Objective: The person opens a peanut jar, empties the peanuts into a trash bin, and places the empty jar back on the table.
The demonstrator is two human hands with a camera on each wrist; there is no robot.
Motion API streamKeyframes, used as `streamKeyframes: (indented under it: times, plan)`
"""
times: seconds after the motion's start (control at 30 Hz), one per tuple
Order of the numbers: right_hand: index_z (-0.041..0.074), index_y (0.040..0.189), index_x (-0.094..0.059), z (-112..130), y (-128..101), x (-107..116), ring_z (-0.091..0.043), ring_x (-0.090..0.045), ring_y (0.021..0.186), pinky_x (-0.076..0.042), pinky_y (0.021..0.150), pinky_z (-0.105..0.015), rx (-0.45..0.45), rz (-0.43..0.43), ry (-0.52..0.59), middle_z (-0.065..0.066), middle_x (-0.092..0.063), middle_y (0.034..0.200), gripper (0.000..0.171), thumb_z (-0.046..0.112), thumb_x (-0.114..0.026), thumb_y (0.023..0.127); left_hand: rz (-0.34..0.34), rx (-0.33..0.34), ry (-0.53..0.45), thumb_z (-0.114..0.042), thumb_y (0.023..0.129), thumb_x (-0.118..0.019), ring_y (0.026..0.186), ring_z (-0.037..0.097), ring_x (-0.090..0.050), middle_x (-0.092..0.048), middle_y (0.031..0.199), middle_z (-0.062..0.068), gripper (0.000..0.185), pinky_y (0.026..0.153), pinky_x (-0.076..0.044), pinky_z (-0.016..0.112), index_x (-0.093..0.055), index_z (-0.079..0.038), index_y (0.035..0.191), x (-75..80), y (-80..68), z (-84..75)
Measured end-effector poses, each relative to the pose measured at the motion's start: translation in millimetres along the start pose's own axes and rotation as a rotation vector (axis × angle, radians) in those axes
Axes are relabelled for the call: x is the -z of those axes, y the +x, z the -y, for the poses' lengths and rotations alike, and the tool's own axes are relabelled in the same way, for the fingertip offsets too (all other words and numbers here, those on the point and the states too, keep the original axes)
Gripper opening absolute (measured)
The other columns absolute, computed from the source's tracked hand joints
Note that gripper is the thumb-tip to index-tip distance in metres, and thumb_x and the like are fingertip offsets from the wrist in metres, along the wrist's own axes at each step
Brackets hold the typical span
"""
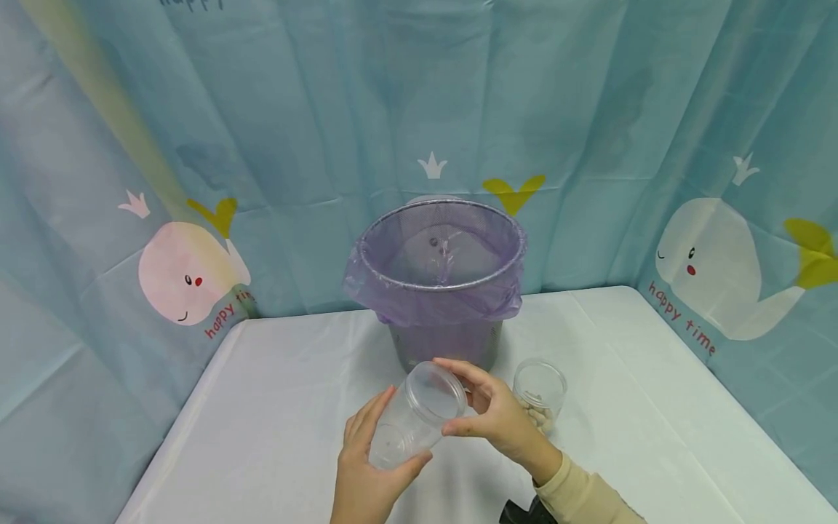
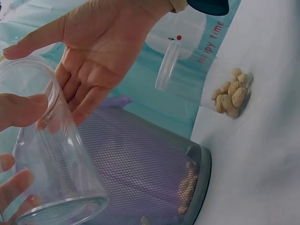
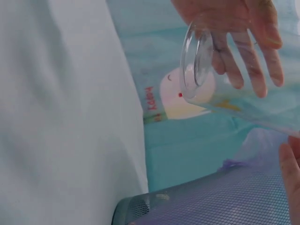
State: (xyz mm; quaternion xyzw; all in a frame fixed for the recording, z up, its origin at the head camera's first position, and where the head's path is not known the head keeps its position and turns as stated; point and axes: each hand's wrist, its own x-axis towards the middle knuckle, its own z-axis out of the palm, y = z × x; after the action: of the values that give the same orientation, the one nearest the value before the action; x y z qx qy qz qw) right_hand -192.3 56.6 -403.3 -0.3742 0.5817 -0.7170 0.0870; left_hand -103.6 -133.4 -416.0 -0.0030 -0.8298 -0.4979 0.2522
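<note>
A clear plastic jar (image 1: 407,429) is held tilted above the white table, its mouth toward the upper right and nothing visible inside. My left hand (image 1: 374,466) grips it around the lower side, thumb on one face and fingers on the other. At the mouth end, my right hand (image 1: 500,418) spans the rim between thumb and fingers. Both hands are in front of a mesh bin (image 1: 445,349) with a purple bag (image 1: 419,306) folded over its edge. To the right stands a second clear jar (image 1: 540,386), with peanuts (image 2: 232,93) at its bottom.
Some peanuts (image 2: 186,187) show through the bin's mesh low down. A black object (image 1: 524,513) sits by the right sleeve at the bottom edge. A blue printed curtain (image 1: 327,145) hangs behind and beside the white table (image 1: 262,422).
</note>
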Motion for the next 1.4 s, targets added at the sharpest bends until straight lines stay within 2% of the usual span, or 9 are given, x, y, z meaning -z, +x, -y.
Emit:
streamKeyframes:
  times: [0.2, 0.43, 0.67, 0.83, 0.93, 1.07, 1.2, 1.3, 1.4]
  plan:
    - [-0.009, 0.143, -0.042, -1, 0, 1, -0.005, -0.058, 0.119, -0.054, 0.096, -0.021, 0.005, -0.018, 0.012, 0.009, -0.057, 0.137, 0.078, 0.024, -0.081, 0.084, -0.052, -0.061, 0.053, -0.013, 0.056, -0.097, 0.113, -0.001, -0.043, -0.060, 0.137, -0.006, 0.095, 0.086, -0.051, 0.044, -0.056, -0.031, 0.140, -4.1, 0.8, -0.4]
    - [-0.010, 0.142, -0.042, -1, -1, 1, -0.006, -0.059, 0.119, -0.054, 0.097, -0.021, 0.021, -0.038, 0.019, 0.009, -0.058, 0.137, 0.077, 0.022, -0.081, 0.084, -0.096, -0.140, 0.117, -0.009, 0.053, -0.097, 0.115, 0.000, -0.042, -0.060, 0.137, -0.005, 0.099, 0.084, -0.052, 0.039, -0.055, -0.029, 0.141, -8.7, 1.3, 1.2]
    - [-0.010, 0.142, -0.042, -1, -2, -1, -0.006, -0.060, 0.119, -0.055, 0.097, -0.021, 0.003, -0.060, 0.031, 0.010, -0.058, 0.137, 0.076, 0.020, -0.081, 0.084, -0.133, -0.219, 0.177, -0.008, 0.052, -0.097, 0.117, 0.003, -0.042, -0.060, 0.137, -0.002, 0.101, 0.082, -0.053, 0.040, -0.054, -0.025, 0.142, -10.8, 1.6, 3.3]
    - [-0.010, 0.143, -0.042, -1, -2, -1, -0.005, -0.061, 0.118, -0.056, 0.095, -0.021, -0.017, -0.079, 0.031, 0.011, -0.058, 0.137, 0.076, 0.021, -0.081, 0.084, -0.154, -0.250, 0.206, -0.007, 0.050, -0.097, 0.118, 0.005, -0.042, -0.060, 0.137, -0.001, 0.103, 0.081, -0.054, 0.039, -0.054, -0.024, 0.142, -12.6, 1.8, 5.2]
    - [-0.009, 0.142, -0.043, -2, -2, -1, -0.006, -0.061, 0.118, -0.057, 0.094, -0.022, -0.041, -0.092, 0.027, 0.006, -0.058, 0.138, 0.075, 0.020, -0.080, 0.084, -0.158, -0.261, 0.218, -0.007, 0.050, -0.097, 0.117, 0.006, -0.042, -0.060, 0.138, -0.001, 0.104, 0.081, -0.054, 0.039, -0.054, -0.023, 0.143, -13.1, 1.7, 6.1]
    - [-0.006, 0.144, -0.043, -1, -2, -2, -0.006, -0.059, 0.118, -0.057, 0.094, -0.023, -0.065, -0.089, -0.016, -0.010, -0.055, 0.142, 0.076, 0.022, -0.081, 0.084, -0.137, -0.243, 0.201, -0.007, 0.051, -0.097, 0.117, 0.005, -0.043, -0.060, 0.137, 0.000, 0.102, 0.081, -0.054, 0.038, -0.054, -0.023, 0.142, -10.8, 3.6, 6.5]
    - [-0.004, 0.150, -0.036, 3, 0, -1, -0.001, -0.054, 0.125, -0.053, 0.099, -0.021, -0.038, -0.039, -0.102, -0.028, -0.042, 0.150, 0.086, 0.027, -0.082, 0.083, -0.093, -0.181, 0.142, -0.009, 0.055, -0.096, 0.115, 0.002, -0.043, -0.060, 0.138, -0.001, 0.097, 0.082, -0.052, 0.039, -0.054, -0.024, 0.142, -8.4, 5.4, 5.7]
    - [-0.006, 0.152, -0.028, 6, 1, 2, 0.002, -0.049, 0.129, -0.049, 0.102, -0.019, 0.008, -0.007, -0.120, -0.032, -0.034, 0.154, 0.092, 0.024, -0.081, 0.084, -0.071, -0.134, 0.103, -0.010, 0.056, -0.096, 0.114, 0.001, -0.043, -0.059, 0.138, -0.004, 0.097, 0.084, -0.051, 0.038, -0.054, -0.028, 0.142, -7.7, 5.6, 4.2]
    - [-0.010, 0.151, -0.025, 9, 2, 8, -0.003, -0.049, 0.131, -0.046, 0.108, -0.019, 0.069, -0.006, -0.081, -0.023, -0.038, 0.155, 0.088, 0.017, -0.079, 0.086, -0.065, -0.098, 0.083, -0.011, 0.055, -0.097, 0.113, 0.000, -0.044, -0.059, 0.139, -0.008, 0.098, 0.085, -0.050, 0.037, -0.054, -0.032, 0.141, -6.9, 5.6, 2.3]
